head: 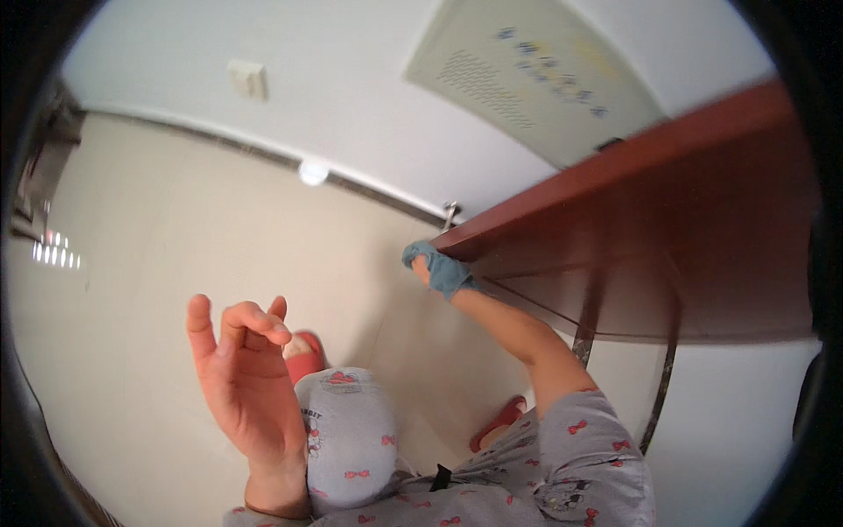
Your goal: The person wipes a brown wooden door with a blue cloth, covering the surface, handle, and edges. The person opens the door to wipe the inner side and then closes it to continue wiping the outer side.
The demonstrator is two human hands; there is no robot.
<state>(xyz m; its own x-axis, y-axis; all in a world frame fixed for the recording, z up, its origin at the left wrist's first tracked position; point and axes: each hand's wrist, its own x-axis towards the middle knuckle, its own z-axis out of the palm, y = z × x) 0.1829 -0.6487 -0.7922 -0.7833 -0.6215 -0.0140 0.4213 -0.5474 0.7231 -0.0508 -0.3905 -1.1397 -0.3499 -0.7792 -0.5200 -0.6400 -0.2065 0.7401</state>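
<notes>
My right hand (421, 266) holds a blue-grey cloth (449, 271) that wraps over much of it, so most of the fingers are hidden. Cloth and hand press against the edge of a reddish-brown wooden door (658, 224), near its lower corner as seen here. My left hand (247, 382) is raised palm up over my bent knee, with nothing in it. Its fingers are apart and partly curled.
A metal doorstop (450, 214) stands by the dark baseboard (382, 196). A white round object (313, 172) sits farther along it. The white wall bears a switch or socket plate (248, 79) and a poster with writing (514, 85). Red slippers (306, 365) are on my feet.
</notes>
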